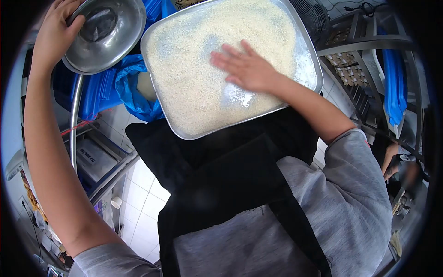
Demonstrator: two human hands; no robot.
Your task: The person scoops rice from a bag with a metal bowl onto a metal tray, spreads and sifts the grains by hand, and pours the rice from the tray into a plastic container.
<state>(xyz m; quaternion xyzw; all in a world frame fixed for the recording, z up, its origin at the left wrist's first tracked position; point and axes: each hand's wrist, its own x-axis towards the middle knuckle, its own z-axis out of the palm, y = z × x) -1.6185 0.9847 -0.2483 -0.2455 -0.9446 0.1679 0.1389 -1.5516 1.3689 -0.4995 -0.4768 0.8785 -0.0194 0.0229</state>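
Note:
A large metal tray (181,135) lies in front of me, spread with pale grains that look like rice (194,87). Over the grains is my right hand (247,67), palm down with its fingers spread; a patch of bare metal shows just below it. At the upper left my left hand (64,21) grips the rim of a round metal bowl (102,53), thumb on the inner side. The bowl is tilted toward me and holds no grains that I can see. Part of my left hand's fingers is hidden behind the rim.
A blue plastic bag (131,92) with pale contents stands open left of the tray. A metal rack (369,44) with egg trays (344,69) is at the right, a fan (308,18) behind the tray. Another person's arm (390,157) shows at the far right.

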